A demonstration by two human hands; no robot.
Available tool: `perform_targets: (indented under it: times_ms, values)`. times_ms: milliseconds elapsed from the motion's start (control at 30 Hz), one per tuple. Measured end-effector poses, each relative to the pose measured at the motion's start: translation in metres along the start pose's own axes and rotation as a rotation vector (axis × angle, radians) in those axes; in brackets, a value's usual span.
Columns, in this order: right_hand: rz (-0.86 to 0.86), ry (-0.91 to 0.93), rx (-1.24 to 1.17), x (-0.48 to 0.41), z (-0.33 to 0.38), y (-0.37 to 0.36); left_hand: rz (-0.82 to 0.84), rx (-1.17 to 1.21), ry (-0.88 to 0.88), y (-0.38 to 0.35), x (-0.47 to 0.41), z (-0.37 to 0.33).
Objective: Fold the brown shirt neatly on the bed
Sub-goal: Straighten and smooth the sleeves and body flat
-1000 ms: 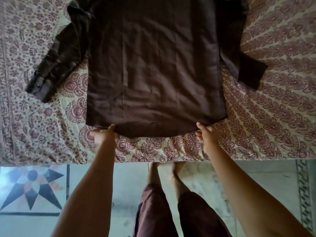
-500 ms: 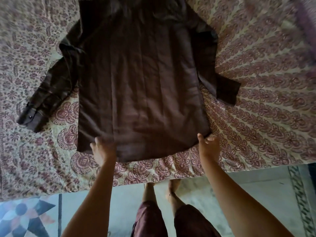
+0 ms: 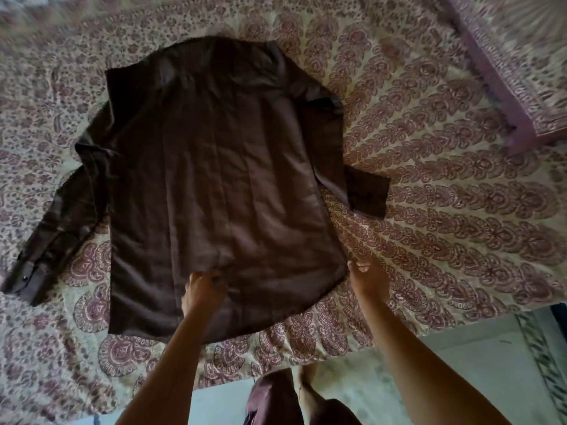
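The brown shirt [image 3: 221, 179] lies spread flat, back side up, on the patterned bedsheet [image 3: 445, 210]. One long sleeve reaches out to the left with its cuff near the left edge, and the other sleeve is folded short on the right. My left hand [image 3: 204, 291] rests on the lower middle of the shirt, its fingers curled and pinching a small ridge of cloth. My right hand [image 3: 368, 276] sits at the shirt's lower right corner, fingers curled at the hem edge.
The bed's near edge runs below the shirt hem, with tiled floor [image 3: 478, 357] beyond it. My legs in maroon trousers [image 3: 276, 400] stand at the bottom centre. A patterned pillow [image 3: 521, 56] with a purple border lies at the top right.
My left hand has moved from the lower left hem corner inward onto the shirt's lower middle. The camera has shifted back, so the whole shirt now shows. My right hand stays at the right corner.
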State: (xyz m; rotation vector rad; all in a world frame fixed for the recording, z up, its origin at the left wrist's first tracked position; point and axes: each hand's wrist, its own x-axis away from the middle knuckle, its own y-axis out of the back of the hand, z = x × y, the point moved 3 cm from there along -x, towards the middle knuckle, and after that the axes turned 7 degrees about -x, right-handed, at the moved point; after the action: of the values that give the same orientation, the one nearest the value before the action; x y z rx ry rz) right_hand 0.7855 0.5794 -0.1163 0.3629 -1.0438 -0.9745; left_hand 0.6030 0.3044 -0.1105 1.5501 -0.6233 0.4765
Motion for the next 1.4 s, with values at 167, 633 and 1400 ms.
perform_targets:
  times_ms: [167, 633, 1400]
  values:
    - [-0.032, 0.029, -0.078, -0.038, 0.059, 0.028, -0.075, 0.104, -0.106, 0.06, -0.026, -0.076]
    - [0.095, -0.106, 0.213, -0.173, 0.131, 0.026, -0.199, 0.165, -0.451, 0.167, -0.167, -0.303]
    - [-0.366, 0.174, -0.435, -0.268, 0.154, 0.134, -0.396, -0.358, -0.496, 0.146, -0.241, -0.401]
